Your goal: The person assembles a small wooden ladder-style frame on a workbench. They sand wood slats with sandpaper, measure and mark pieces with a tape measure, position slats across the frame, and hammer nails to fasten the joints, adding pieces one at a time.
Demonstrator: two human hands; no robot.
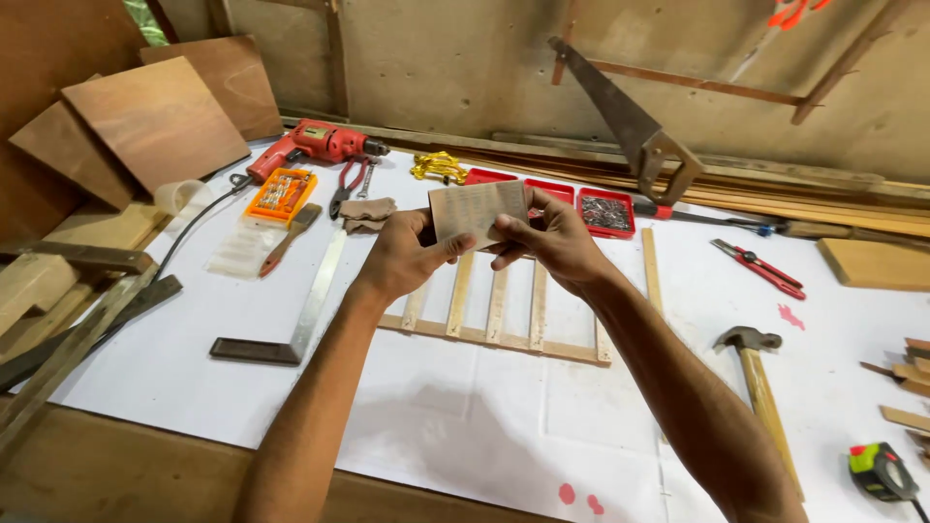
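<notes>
Both hands are raised above the white worktop [194,349] and hold a small sheet of sandpaper [475,210] between them. The left hand [402,257] is closed on the sheet's lower left edge, thumb in front and fingers curled behind. The right hand [552,242] is closed on its right side, with the thumb across the lower edge and the fingertips over the top right corner. The sheet faces the camera, slightly tilted, and shows its pale brown back.

Directly under the hands a small wooden frame [499,320] of thin slats lies flat on the worktop. To its left lies a metal try square [295,320], its dark stock near the worktop's front. Further back on the left are a red electric drill [315,145], an orange box of drill bits [281,194], a brush [289,237], red-handled pliers [349,179] and a folded cloth [366,213]. Behind the sandpaper stand red trays [605,211], one of them with nails in it, and a yellow tangle of cord [438,167] lies just beside them. A handsaw [630,126] leans against the back wall. On the right are a red utility knife [760,266], a hammer [760,392] with a wooden handle, and a tape measure [882,472] at the near corner. Boards [155,121] are stacked at the far left
</notes>
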